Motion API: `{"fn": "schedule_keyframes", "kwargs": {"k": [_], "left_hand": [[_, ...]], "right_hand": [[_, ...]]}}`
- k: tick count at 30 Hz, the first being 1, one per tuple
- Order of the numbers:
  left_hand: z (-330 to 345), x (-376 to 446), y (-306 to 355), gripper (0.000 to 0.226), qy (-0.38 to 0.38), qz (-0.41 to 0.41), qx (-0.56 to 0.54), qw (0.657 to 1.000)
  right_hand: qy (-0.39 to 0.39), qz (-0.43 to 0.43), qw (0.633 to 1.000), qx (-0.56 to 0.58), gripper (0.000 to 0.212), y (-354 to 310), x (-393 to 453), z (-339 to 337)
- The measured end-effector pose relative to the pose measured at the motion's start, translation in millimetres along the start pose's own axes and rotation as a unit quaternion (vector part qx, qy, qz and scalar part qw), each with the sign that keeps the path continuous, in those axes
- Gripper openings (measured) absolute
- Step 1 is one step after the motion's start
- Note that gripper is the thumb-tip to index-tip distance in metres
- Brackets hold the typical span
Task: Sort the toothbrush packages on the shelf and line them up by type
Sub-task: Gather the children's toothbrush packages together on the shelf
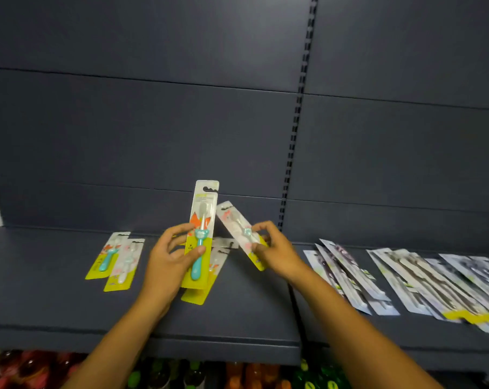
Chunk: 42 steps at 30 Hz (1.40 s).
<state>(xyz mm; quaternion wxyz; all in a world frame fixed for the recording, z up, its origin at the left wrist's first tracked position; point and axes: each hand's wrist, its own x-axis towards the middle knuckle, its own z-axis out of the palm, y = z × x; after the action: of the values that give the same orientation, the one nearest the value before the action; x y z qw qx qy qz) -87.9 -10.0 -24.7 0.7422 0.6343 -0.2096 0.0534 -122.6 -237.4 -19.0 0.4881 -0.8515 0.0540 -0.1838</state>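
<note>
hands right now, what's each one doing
Left hand: holding the upright blue toothbrush package.
Right hand: holding the tilted pale toothbrush package.

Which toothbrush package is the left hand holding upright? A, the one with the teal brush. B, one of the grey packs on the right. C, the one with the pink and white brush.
A: the left hand grips the yellow-carded package with the teal brush, standing upright.
</note>
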Motion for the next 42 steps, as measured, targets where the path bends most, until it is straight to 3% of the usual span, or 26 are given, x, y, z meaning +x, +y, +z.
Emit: {"fn": "schedule_keyframes", "kwargs": {"k": [6, 18, 26, 42], "left_hand": [[120.5, -31.5, 30.0, 0.041, -0.054, 0.019, -0.044, 0.997], [365.3, -164.5, 51.8, 0.044, -0.19, 0.001, -0.12, 0.974], [487.6, -212.5, 46.6, 0.053, -0.296, -0.031, -0.154, 0.942], [759.2, -183.8, -0.9, 0.052, -0.331, -0.027, -0.167, 0.928]], "right_hand": [[0.129, -0.036, 0.981, 0.138, 0.043, 9.2, -72.5, -110.5], [0.309, -0.033, 0.943, 0.121, 0.049, 88.7, -255.8, -325.8], [0.356, -0.001, 0.927, 0.116, 0.046, 140.6, -323.2, -423.7], [0.397, 0.031, 0.915, 0.062, 0.042, 258.4, -314.0, -647.8]]}}
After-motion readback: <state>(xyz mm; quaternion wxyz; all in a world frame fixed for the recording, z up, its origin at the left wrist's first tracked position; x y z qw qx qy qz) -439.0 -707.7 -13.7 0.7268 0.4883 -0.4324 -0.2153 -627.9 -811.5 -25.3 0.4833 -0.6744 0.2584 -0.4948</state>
